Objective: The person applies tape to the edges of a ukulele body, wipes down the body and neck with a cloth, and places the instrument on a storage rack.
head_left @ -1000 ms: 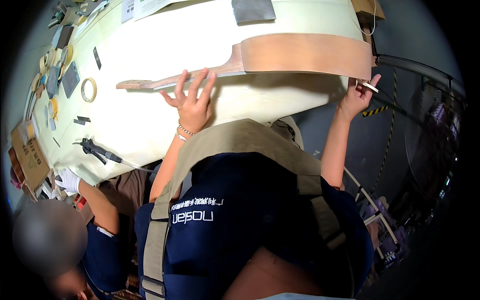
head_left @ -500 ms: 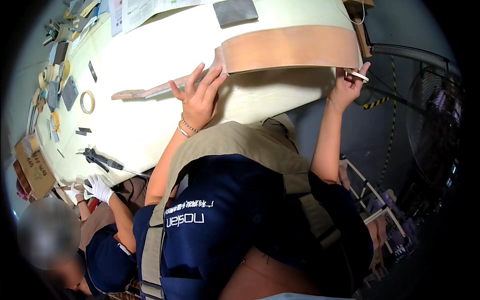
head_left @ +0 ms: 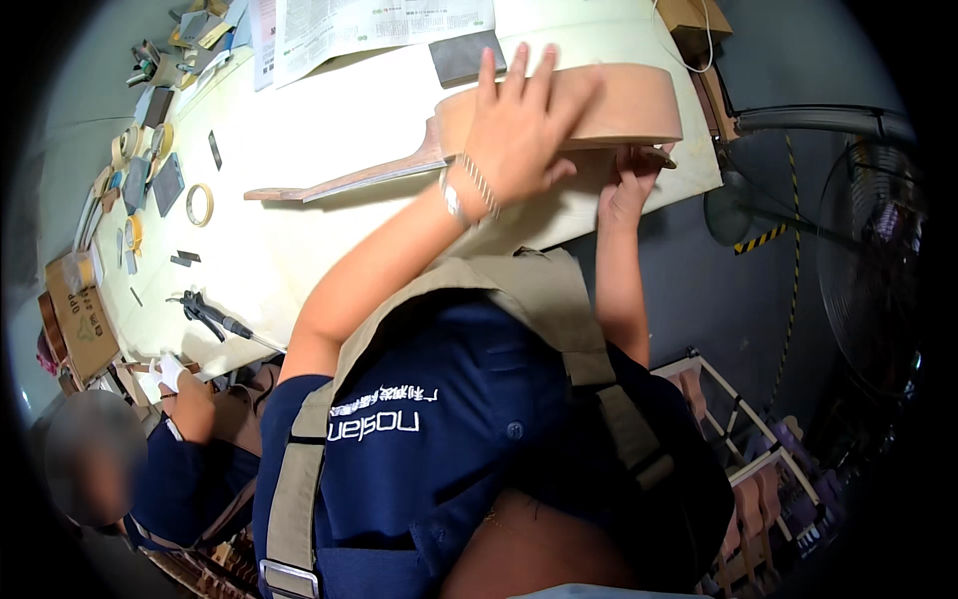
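An unfinished wooden guitar rests on its side on the pale table, its neck pointing left. Over its curved side my left hand is open, fingers spread and slightly blurred; whether the palm touches the wood I cannot tell. A bracelet and a bangle circle that wrist. Beneath the guitar's right end, close to the face toward me, my right hand is closed on a small flat piece, thin and brownish. The guitar's edge hides part of those fingers.
A grey flat block and newspaper sheets lie beyond the guitar. Tape rolls and an air gun are at the left. A gloved co-worker works at lower left. A large fan stands right.
My left hand has moved from beside the neck up over the guitar's side. My right hand has shifted left with the flat piece, which now shows a brownish side instead of white.
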A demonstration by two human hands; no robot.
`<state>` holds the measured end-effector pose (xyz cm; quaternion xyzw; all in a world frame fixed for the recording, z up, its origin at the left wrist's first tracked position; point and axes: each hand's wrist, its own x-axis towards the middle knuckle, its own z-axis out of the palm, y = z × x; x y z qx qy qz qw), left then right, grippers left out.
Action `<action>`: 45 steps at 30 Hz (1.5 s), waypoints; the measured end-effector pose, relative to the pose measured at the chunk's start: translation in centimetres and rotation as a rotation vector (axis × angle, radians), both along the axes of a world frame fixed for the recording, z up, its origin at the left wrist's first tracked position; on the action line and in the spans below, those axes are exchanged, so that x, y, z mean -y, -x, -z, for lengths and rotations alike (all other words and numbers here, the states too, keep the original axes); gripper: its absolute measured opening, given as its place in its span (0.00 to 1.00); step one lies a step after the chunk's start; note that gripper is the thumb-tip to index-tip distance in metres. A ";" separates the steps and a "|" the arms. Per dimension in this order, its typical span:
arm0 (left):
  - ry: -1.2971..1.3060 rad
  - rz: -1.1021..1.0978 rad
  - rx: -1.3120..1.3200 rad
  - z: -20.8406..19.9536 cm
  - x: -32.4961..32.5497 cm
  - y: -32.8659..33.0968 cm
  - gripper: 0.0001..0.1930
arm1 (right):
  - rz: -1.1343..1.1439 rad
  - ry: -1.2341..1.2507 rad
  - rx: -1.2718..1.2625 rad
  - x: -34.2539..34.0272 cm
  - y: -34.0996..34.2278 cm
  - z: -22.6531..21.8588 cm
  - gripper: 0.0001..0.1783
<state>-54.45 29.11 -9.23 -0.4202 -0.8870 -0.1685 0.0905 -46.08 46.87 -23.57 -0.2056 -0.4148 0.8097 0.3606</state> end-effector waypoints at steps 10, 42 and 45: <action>-0.694 0.027 0.220 -13.2 7.3 3.0 0.55 | -0.151 -0.342 -0.445 3.7 5.7 -20.0 0.60; -0.194 -0.384 -1.125 -14.0 25.6 -7.7 0.18 | -0.889 -0.274 -0.776 19.4 5.9 -27.3 0.60; -0.134 -0.375 -1.116 -13.7 25.7 -7.7 0.18 | -0.865 -0.281 -0.748 19.0 5.4 -27.6 0.60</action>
